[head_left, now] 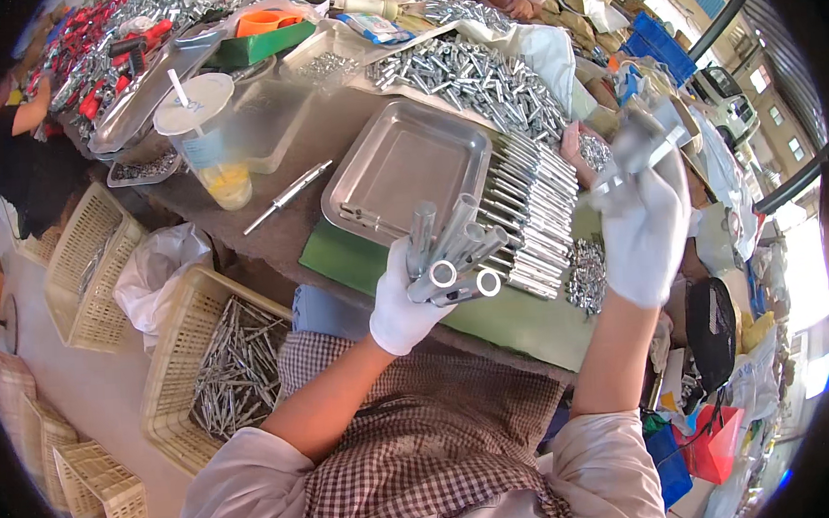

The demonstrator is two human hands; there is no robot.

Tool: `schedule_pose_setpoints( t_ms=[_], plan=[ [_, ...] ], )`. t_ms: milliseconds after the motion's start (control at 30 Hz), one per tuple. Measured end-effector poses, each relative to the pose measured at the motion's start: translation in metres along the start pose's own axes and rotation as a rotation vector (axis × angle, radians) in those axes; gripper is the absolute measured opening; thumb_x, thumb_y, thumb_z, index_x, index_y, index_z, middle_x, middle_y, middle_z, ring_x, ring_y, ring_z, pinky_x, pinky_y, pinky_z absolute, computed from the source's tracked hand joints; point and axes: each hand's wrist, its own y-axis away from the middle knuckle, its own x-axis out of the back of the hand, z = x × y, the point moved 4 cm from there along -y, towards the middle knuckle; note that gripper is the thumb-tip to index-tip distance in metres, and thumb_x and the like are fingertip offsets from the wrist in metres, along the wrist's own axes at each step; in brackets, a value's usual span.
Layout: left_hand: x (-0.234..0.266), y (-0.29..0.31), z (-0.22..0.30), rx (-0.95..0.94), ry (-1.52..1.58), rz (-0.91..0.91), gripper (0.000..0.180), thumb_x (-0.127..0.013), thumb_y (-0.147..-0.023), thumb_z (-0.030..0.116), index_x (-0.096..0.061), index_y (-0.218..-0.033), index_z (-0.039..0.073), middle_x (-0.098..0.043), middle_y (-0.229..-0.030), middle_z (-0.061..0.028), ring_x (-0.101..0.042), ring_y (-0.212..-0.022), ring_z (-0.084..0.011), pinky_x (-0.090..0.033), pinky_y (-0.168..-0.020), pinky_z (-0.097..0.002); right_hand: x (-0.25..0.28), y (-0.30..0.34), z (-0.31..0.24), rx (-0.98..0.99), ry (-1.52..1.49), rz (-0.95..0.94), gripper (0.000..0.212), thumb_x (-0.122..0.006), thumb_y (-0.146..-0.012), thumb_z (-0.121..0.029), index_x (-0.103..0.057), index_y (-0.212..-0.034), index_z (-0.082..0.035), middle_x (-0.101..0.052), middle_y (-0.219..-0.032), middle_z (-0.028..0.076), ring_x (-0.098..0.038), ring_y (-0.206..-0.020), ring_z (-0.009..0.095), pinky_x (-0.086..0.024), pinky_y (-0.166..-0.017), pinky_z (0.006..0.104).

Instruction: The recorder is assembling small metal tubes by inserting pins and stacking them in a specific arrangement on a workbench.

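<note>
My left hand (402, 302), in a white glove, is closed around a bundle of short, hollow metal tubes (451, 248), their open ends pointing various ways. My right hand (649, 219), also gloved, is raised at the right and smeared by motion. Blurred silvery metal tubes (635, 144) show at its fingers. Just beyond my left hand lies a shallow steel tray (418, 151) with a few small parts near its front edge. To the right of that tray, slim metal rods (534, 220) lie side by side in a row on a green board (503, 334).
Many loose tubes (480, 82) are heaped at the back. Small metal parts (587, 273) lie right of the rods. A single rod (288, 198) and a drink cup (204, 143) are at left. Below stands a plastic basket (173, 389) of rods. Another person's hand (521, 9) shows far back.
</note>
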Motion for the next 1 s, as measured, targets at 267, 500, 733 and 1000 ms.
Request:
schedule_pose_setpoints(
  t_ms=[267,500,733,1000],
  plan=[
    [-0.007,0.002,-0.006,0.072,0.009,0.017,0.068,-0.089,-0.073,0.004,-0.046,-0.126,0.005,-0.062,-0.112,-0.0073,-0.067,-0.097,-0.0158,-0.055,-0.083,-0.032,-0.015,0.053,0.0,0.106,0.394,-0.292,0.039,-0.07,-0.083,0.001,-0.063,-0.121,0.008,-0.067,-0.104,0.012,-0.069,-0.086,0.017,-0.057,-0.077,0.0292],
    [-0.007,-0.001,0.003,-0.086,-0.116,0.032,0.072,-0.088,-0.072,0.011,-0.045,-0.128,0.005,-0.069,-0.097,-0.0115,-0.07,-0.081,-0.0251,-0.055,-0.074,-0.0349,-0.035,0.058,0.006,0.398,0.838,-0.526,0.042,-0.074,-0.073,0.002,-0.07,-0.114,-0.007,-0.071,-0.095,0.01,-0.069,-0.076,0.022,-0.056,-0.069,0.0313],
    [-0.006,0.001,0.01,-0.026,-0.128,0.034,0.074,-0.09,-0.072,0.015,-0.044,-0.128,0.004,-0.071,-0.096,-0.0139,-0.072,-0.085,-0.0262,-0.056,-0.075,-0.0357,-0.032,0.049,0.009,0.251,0.703,-0.735,0.038,-0.079,-0.076,-0.003,-0.072,-0.113,-0.009,-0.069,-0.099,0.008,-0.069,-0.083,0.02,-0.054,-0.07,0.0294],
    [-0.004,0.003,0.005,0.078,-0.01,0.002,0.069,-0.093,-0.073,0.013,-0.047,-0.123,0.003,-0.064,-0.111,-0.0083,-0.065,-0.097,-0.0164,-0.056,-0.083,-0.0329,-0.011,0.015,0.036,-0.076,0.119,-0.159,0.025,-0.063,-0.086,-0.003,-0.068,-0.11,0.002,-0.062,-0.092,0.005,-0.056,-0.073,0.01,-0.047,-0.069,0.0251]
  ],
)
